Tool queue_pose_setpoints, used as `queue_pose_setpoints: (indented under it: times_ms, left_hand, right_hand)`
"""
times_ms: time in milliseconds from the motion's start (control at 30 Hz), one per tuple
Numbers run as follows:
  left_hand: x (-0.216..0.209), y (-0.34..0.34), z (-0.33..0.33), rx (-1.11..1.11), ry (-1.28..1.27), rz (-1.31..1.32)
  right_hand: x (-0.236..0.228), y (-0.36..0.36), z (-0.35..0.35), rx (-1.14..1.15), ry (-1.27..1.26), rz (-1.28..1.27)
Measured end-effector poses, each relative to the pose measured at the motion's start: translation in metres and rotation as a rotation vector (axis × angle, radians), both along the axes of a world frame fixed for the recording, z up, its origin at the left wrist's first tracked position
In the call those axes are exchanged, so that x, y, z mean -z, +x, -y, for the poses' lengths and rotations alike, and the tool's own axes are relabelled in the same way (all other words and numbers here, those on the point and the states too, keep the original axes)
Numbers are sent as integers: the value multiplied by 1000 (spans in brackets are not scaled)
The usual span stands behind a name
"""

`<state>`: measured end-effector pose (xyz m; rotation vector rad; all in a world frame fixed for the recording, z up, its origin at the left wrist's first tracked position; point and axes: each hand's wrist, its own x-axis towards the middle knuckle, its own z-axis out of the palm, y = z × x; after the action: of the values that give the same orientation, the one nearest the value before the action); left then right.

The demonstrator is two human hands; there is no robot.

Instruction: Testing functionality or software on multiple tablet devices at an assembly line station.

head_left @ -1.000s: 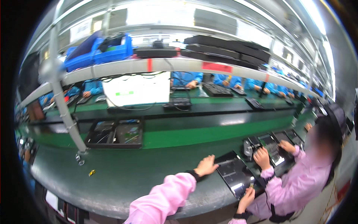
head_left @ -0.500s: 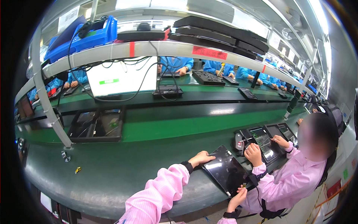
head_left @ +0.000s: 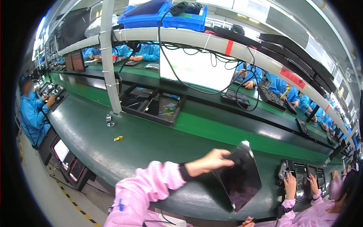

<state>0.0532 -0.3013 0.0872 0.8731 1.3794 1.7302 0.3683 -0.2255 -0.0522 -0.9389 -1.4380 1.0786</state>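
A glossy black screen panel (head_left: 240, 176), flat and thin, is tilted over the near part of the green bench. My left hand (head_left: 212, 162) grips its upper left edge, thumb on the front face and fingers partly behind it. My right hand (head_left: 247, 222) shows only in part at the lower edge, below the panel and apart from it. Its fingers are pinched together; something small and dark is at their tips, too unclear to name. On the bench to the left lie a small yellow strip-like piece (head_left: 118, 138) and small shiny silver pieces (head_left: 109, 120).
A black divided tray (head_left: 153, 104) rests on the bench near a pale shelf post (head_left: 109, 68). Behind stands a lit monitor (head_left: 196, 70) with cables hanging before it. To the right, a co-worker's hands (head_left: 290, 185) are over black trays. Across the bench, people in blue work.
The view has turned left. My left hand has lifted and tilted the panel, moving it away from the co-worker's trays. My right hand has come away from the panel's lower corner.
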Motion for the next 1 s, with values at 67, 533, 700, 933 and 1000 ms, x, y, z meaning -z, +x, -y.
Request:
queue_pose_setpoints:
  times_ms: [67, 533, 700, 933, 1000]
  left_hand:
    - [-16, -27, 59, -284, 73, -38]
    - [29, -267, 242, -1415, 371, -14]
    - [64, -317, 238, -1529, 481, 324]
    - [110, -356, 200, -1765, 551, 458]
    - [113, -359, 189, -1886, 406, 359]
  right_hand:
    - [-6, -16, 28, -88, -62, -2]
    - [-31, -97, 95, -663, 117, 104]
    - [-34, -104, 95, -647, 145, 195]
    - [-33, -112, 94, -618, 146, 246]
    - [-31, -113, 95, -611, 152, 254]
